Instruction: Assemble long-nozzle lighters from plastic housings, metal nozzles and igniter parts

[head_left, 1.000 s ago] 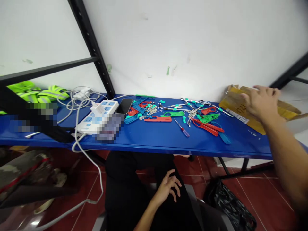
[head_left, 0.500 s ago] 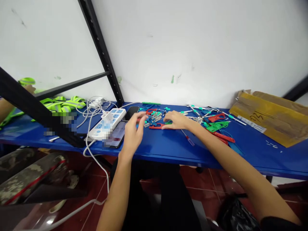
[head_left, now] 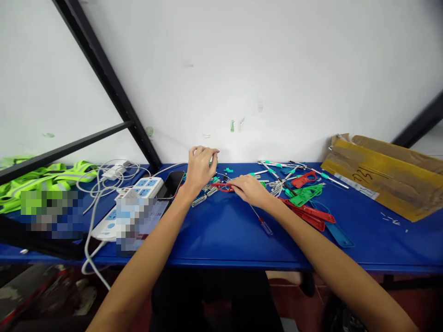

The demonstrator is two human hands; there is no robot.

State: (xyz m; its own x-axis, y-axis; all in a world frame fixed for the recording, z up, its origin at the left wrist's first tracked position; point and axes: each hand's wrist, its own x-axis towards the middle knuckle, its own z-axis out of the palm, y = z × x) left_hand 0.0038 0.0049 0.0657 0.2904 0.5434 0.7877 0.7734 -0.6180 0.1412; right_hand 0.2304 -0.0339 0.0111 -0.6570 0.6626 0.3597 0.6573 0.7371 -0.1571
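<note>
My left hand (head_left: 202, 167) is raised over the far part of the blue table (head_left: 221, 235), with its thumb and forefinger tips brought together. Anything between those tips is too small to make out. My right hand (head_left: 252, 190) is closed around one end of a red plastic piece (head_left: 224, 187), whose looped end sticks out to the left. Under and beside my left hand lie several small silvery metal parts (head_left: 200, 199). A screwdriver (head_left: 266, 227) with a clear purplish handle lies in front of my right hand, its shaft running back toward my fingers.
To the right lie red plastic pieces (head_left: 311, 216), a green one (head_left: 306, 195) and metal rods (head_left: 334, 180) with teal parts. A cardboard box (head_left: 387, 180) is at far right. Leftward are a phone (head_left: 171, 185), a power strip (head_left: 148, 186), cables, neon straps (head_left: 58, 177) and a black frame post (head_left: 114, 87).
My left hand has risen away from the parts, and its thumb and forefinger have come together. My right hand stays on the red plastic piece, now turned differently. The view has shifted right.
</note>
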